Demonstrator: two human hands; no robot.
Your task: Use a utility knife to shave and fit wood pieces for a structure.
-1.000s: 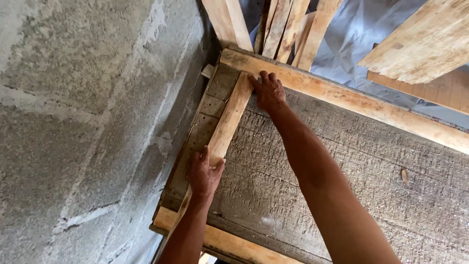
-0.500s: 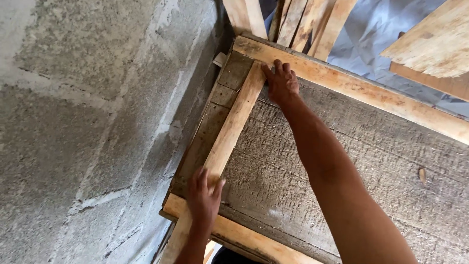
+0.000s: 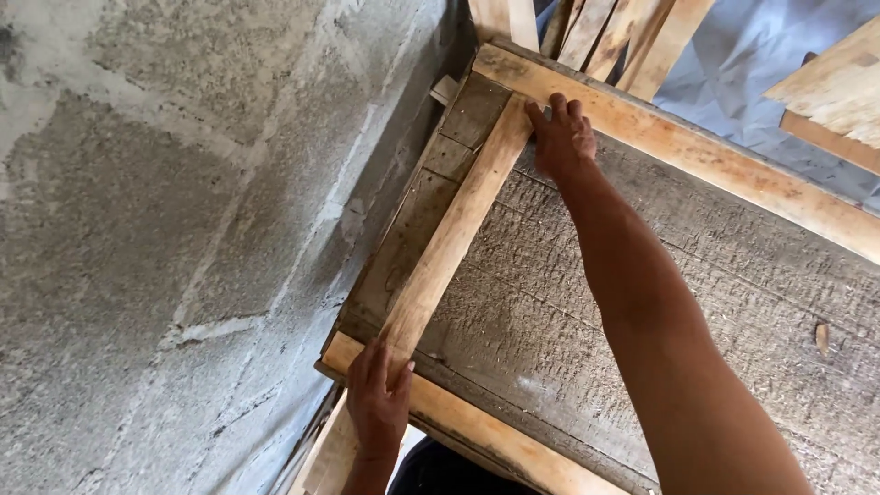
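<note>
Sliding lower, our left hand (image 3: 378, 403) is pressing flat on the wooden strip (image 3: 456, 229); our right hand (image 3: 564, 137), grip spread, is pinning its top end against the rough board (image 3: 642, 302), keeping it aligned.

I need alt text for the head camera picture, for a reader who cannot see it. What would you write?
Two bare hands press a pale wooden batten flat against a rough grey board: the left hand at its near end, the right hand at its far end. Two longer wooden rails cross the board at each end of it, beside a concrete block wall.
</note>
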